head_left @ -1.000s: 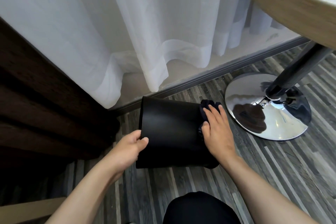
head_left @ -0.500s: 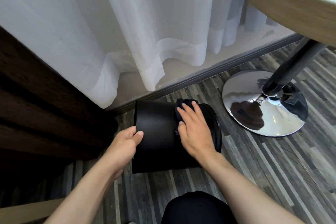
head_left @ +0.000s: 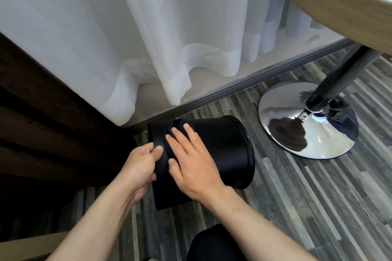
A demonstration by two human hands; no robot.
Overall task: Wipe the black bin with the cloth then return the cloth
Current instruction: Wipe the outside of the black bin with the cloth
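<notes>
Black plastic fills the middle of our view: the black bin (head_left: 220, 150) lies on its side on the striped wood floor (head_left: 307, 207), one end turned toward our left hand (head_left: 141, 165) and the other pointing away to the right of our right hand (head_left: 192, 162).

We are in the wiping step. Our right hand lies flat and open on the upper wall of the bin, fingers (head_left: 180, 133) spread and pressing the dark cloth (head_left: 174, 128) against it; it pins the cloth rather than gripping it. The cloth shows only as a bunched edge just beyond the fingertips and under the palm. Our left hand is curled closed on the bin's near end, thumb on top, steadying it just beside the right hand.

We judge that only 1 band of the wall is under the cloth now, so much of the surface round the bin remains to be wiped. The next move calls for sliding the cloth along or around the wall with steady pressure while the left hand turns or braces the bin, because a round bin on its side could roll toward the curtain (head_left: 148, 38) ahead of our hands. Returning the cloth comes after; where it belongs is not in view.
</notes>
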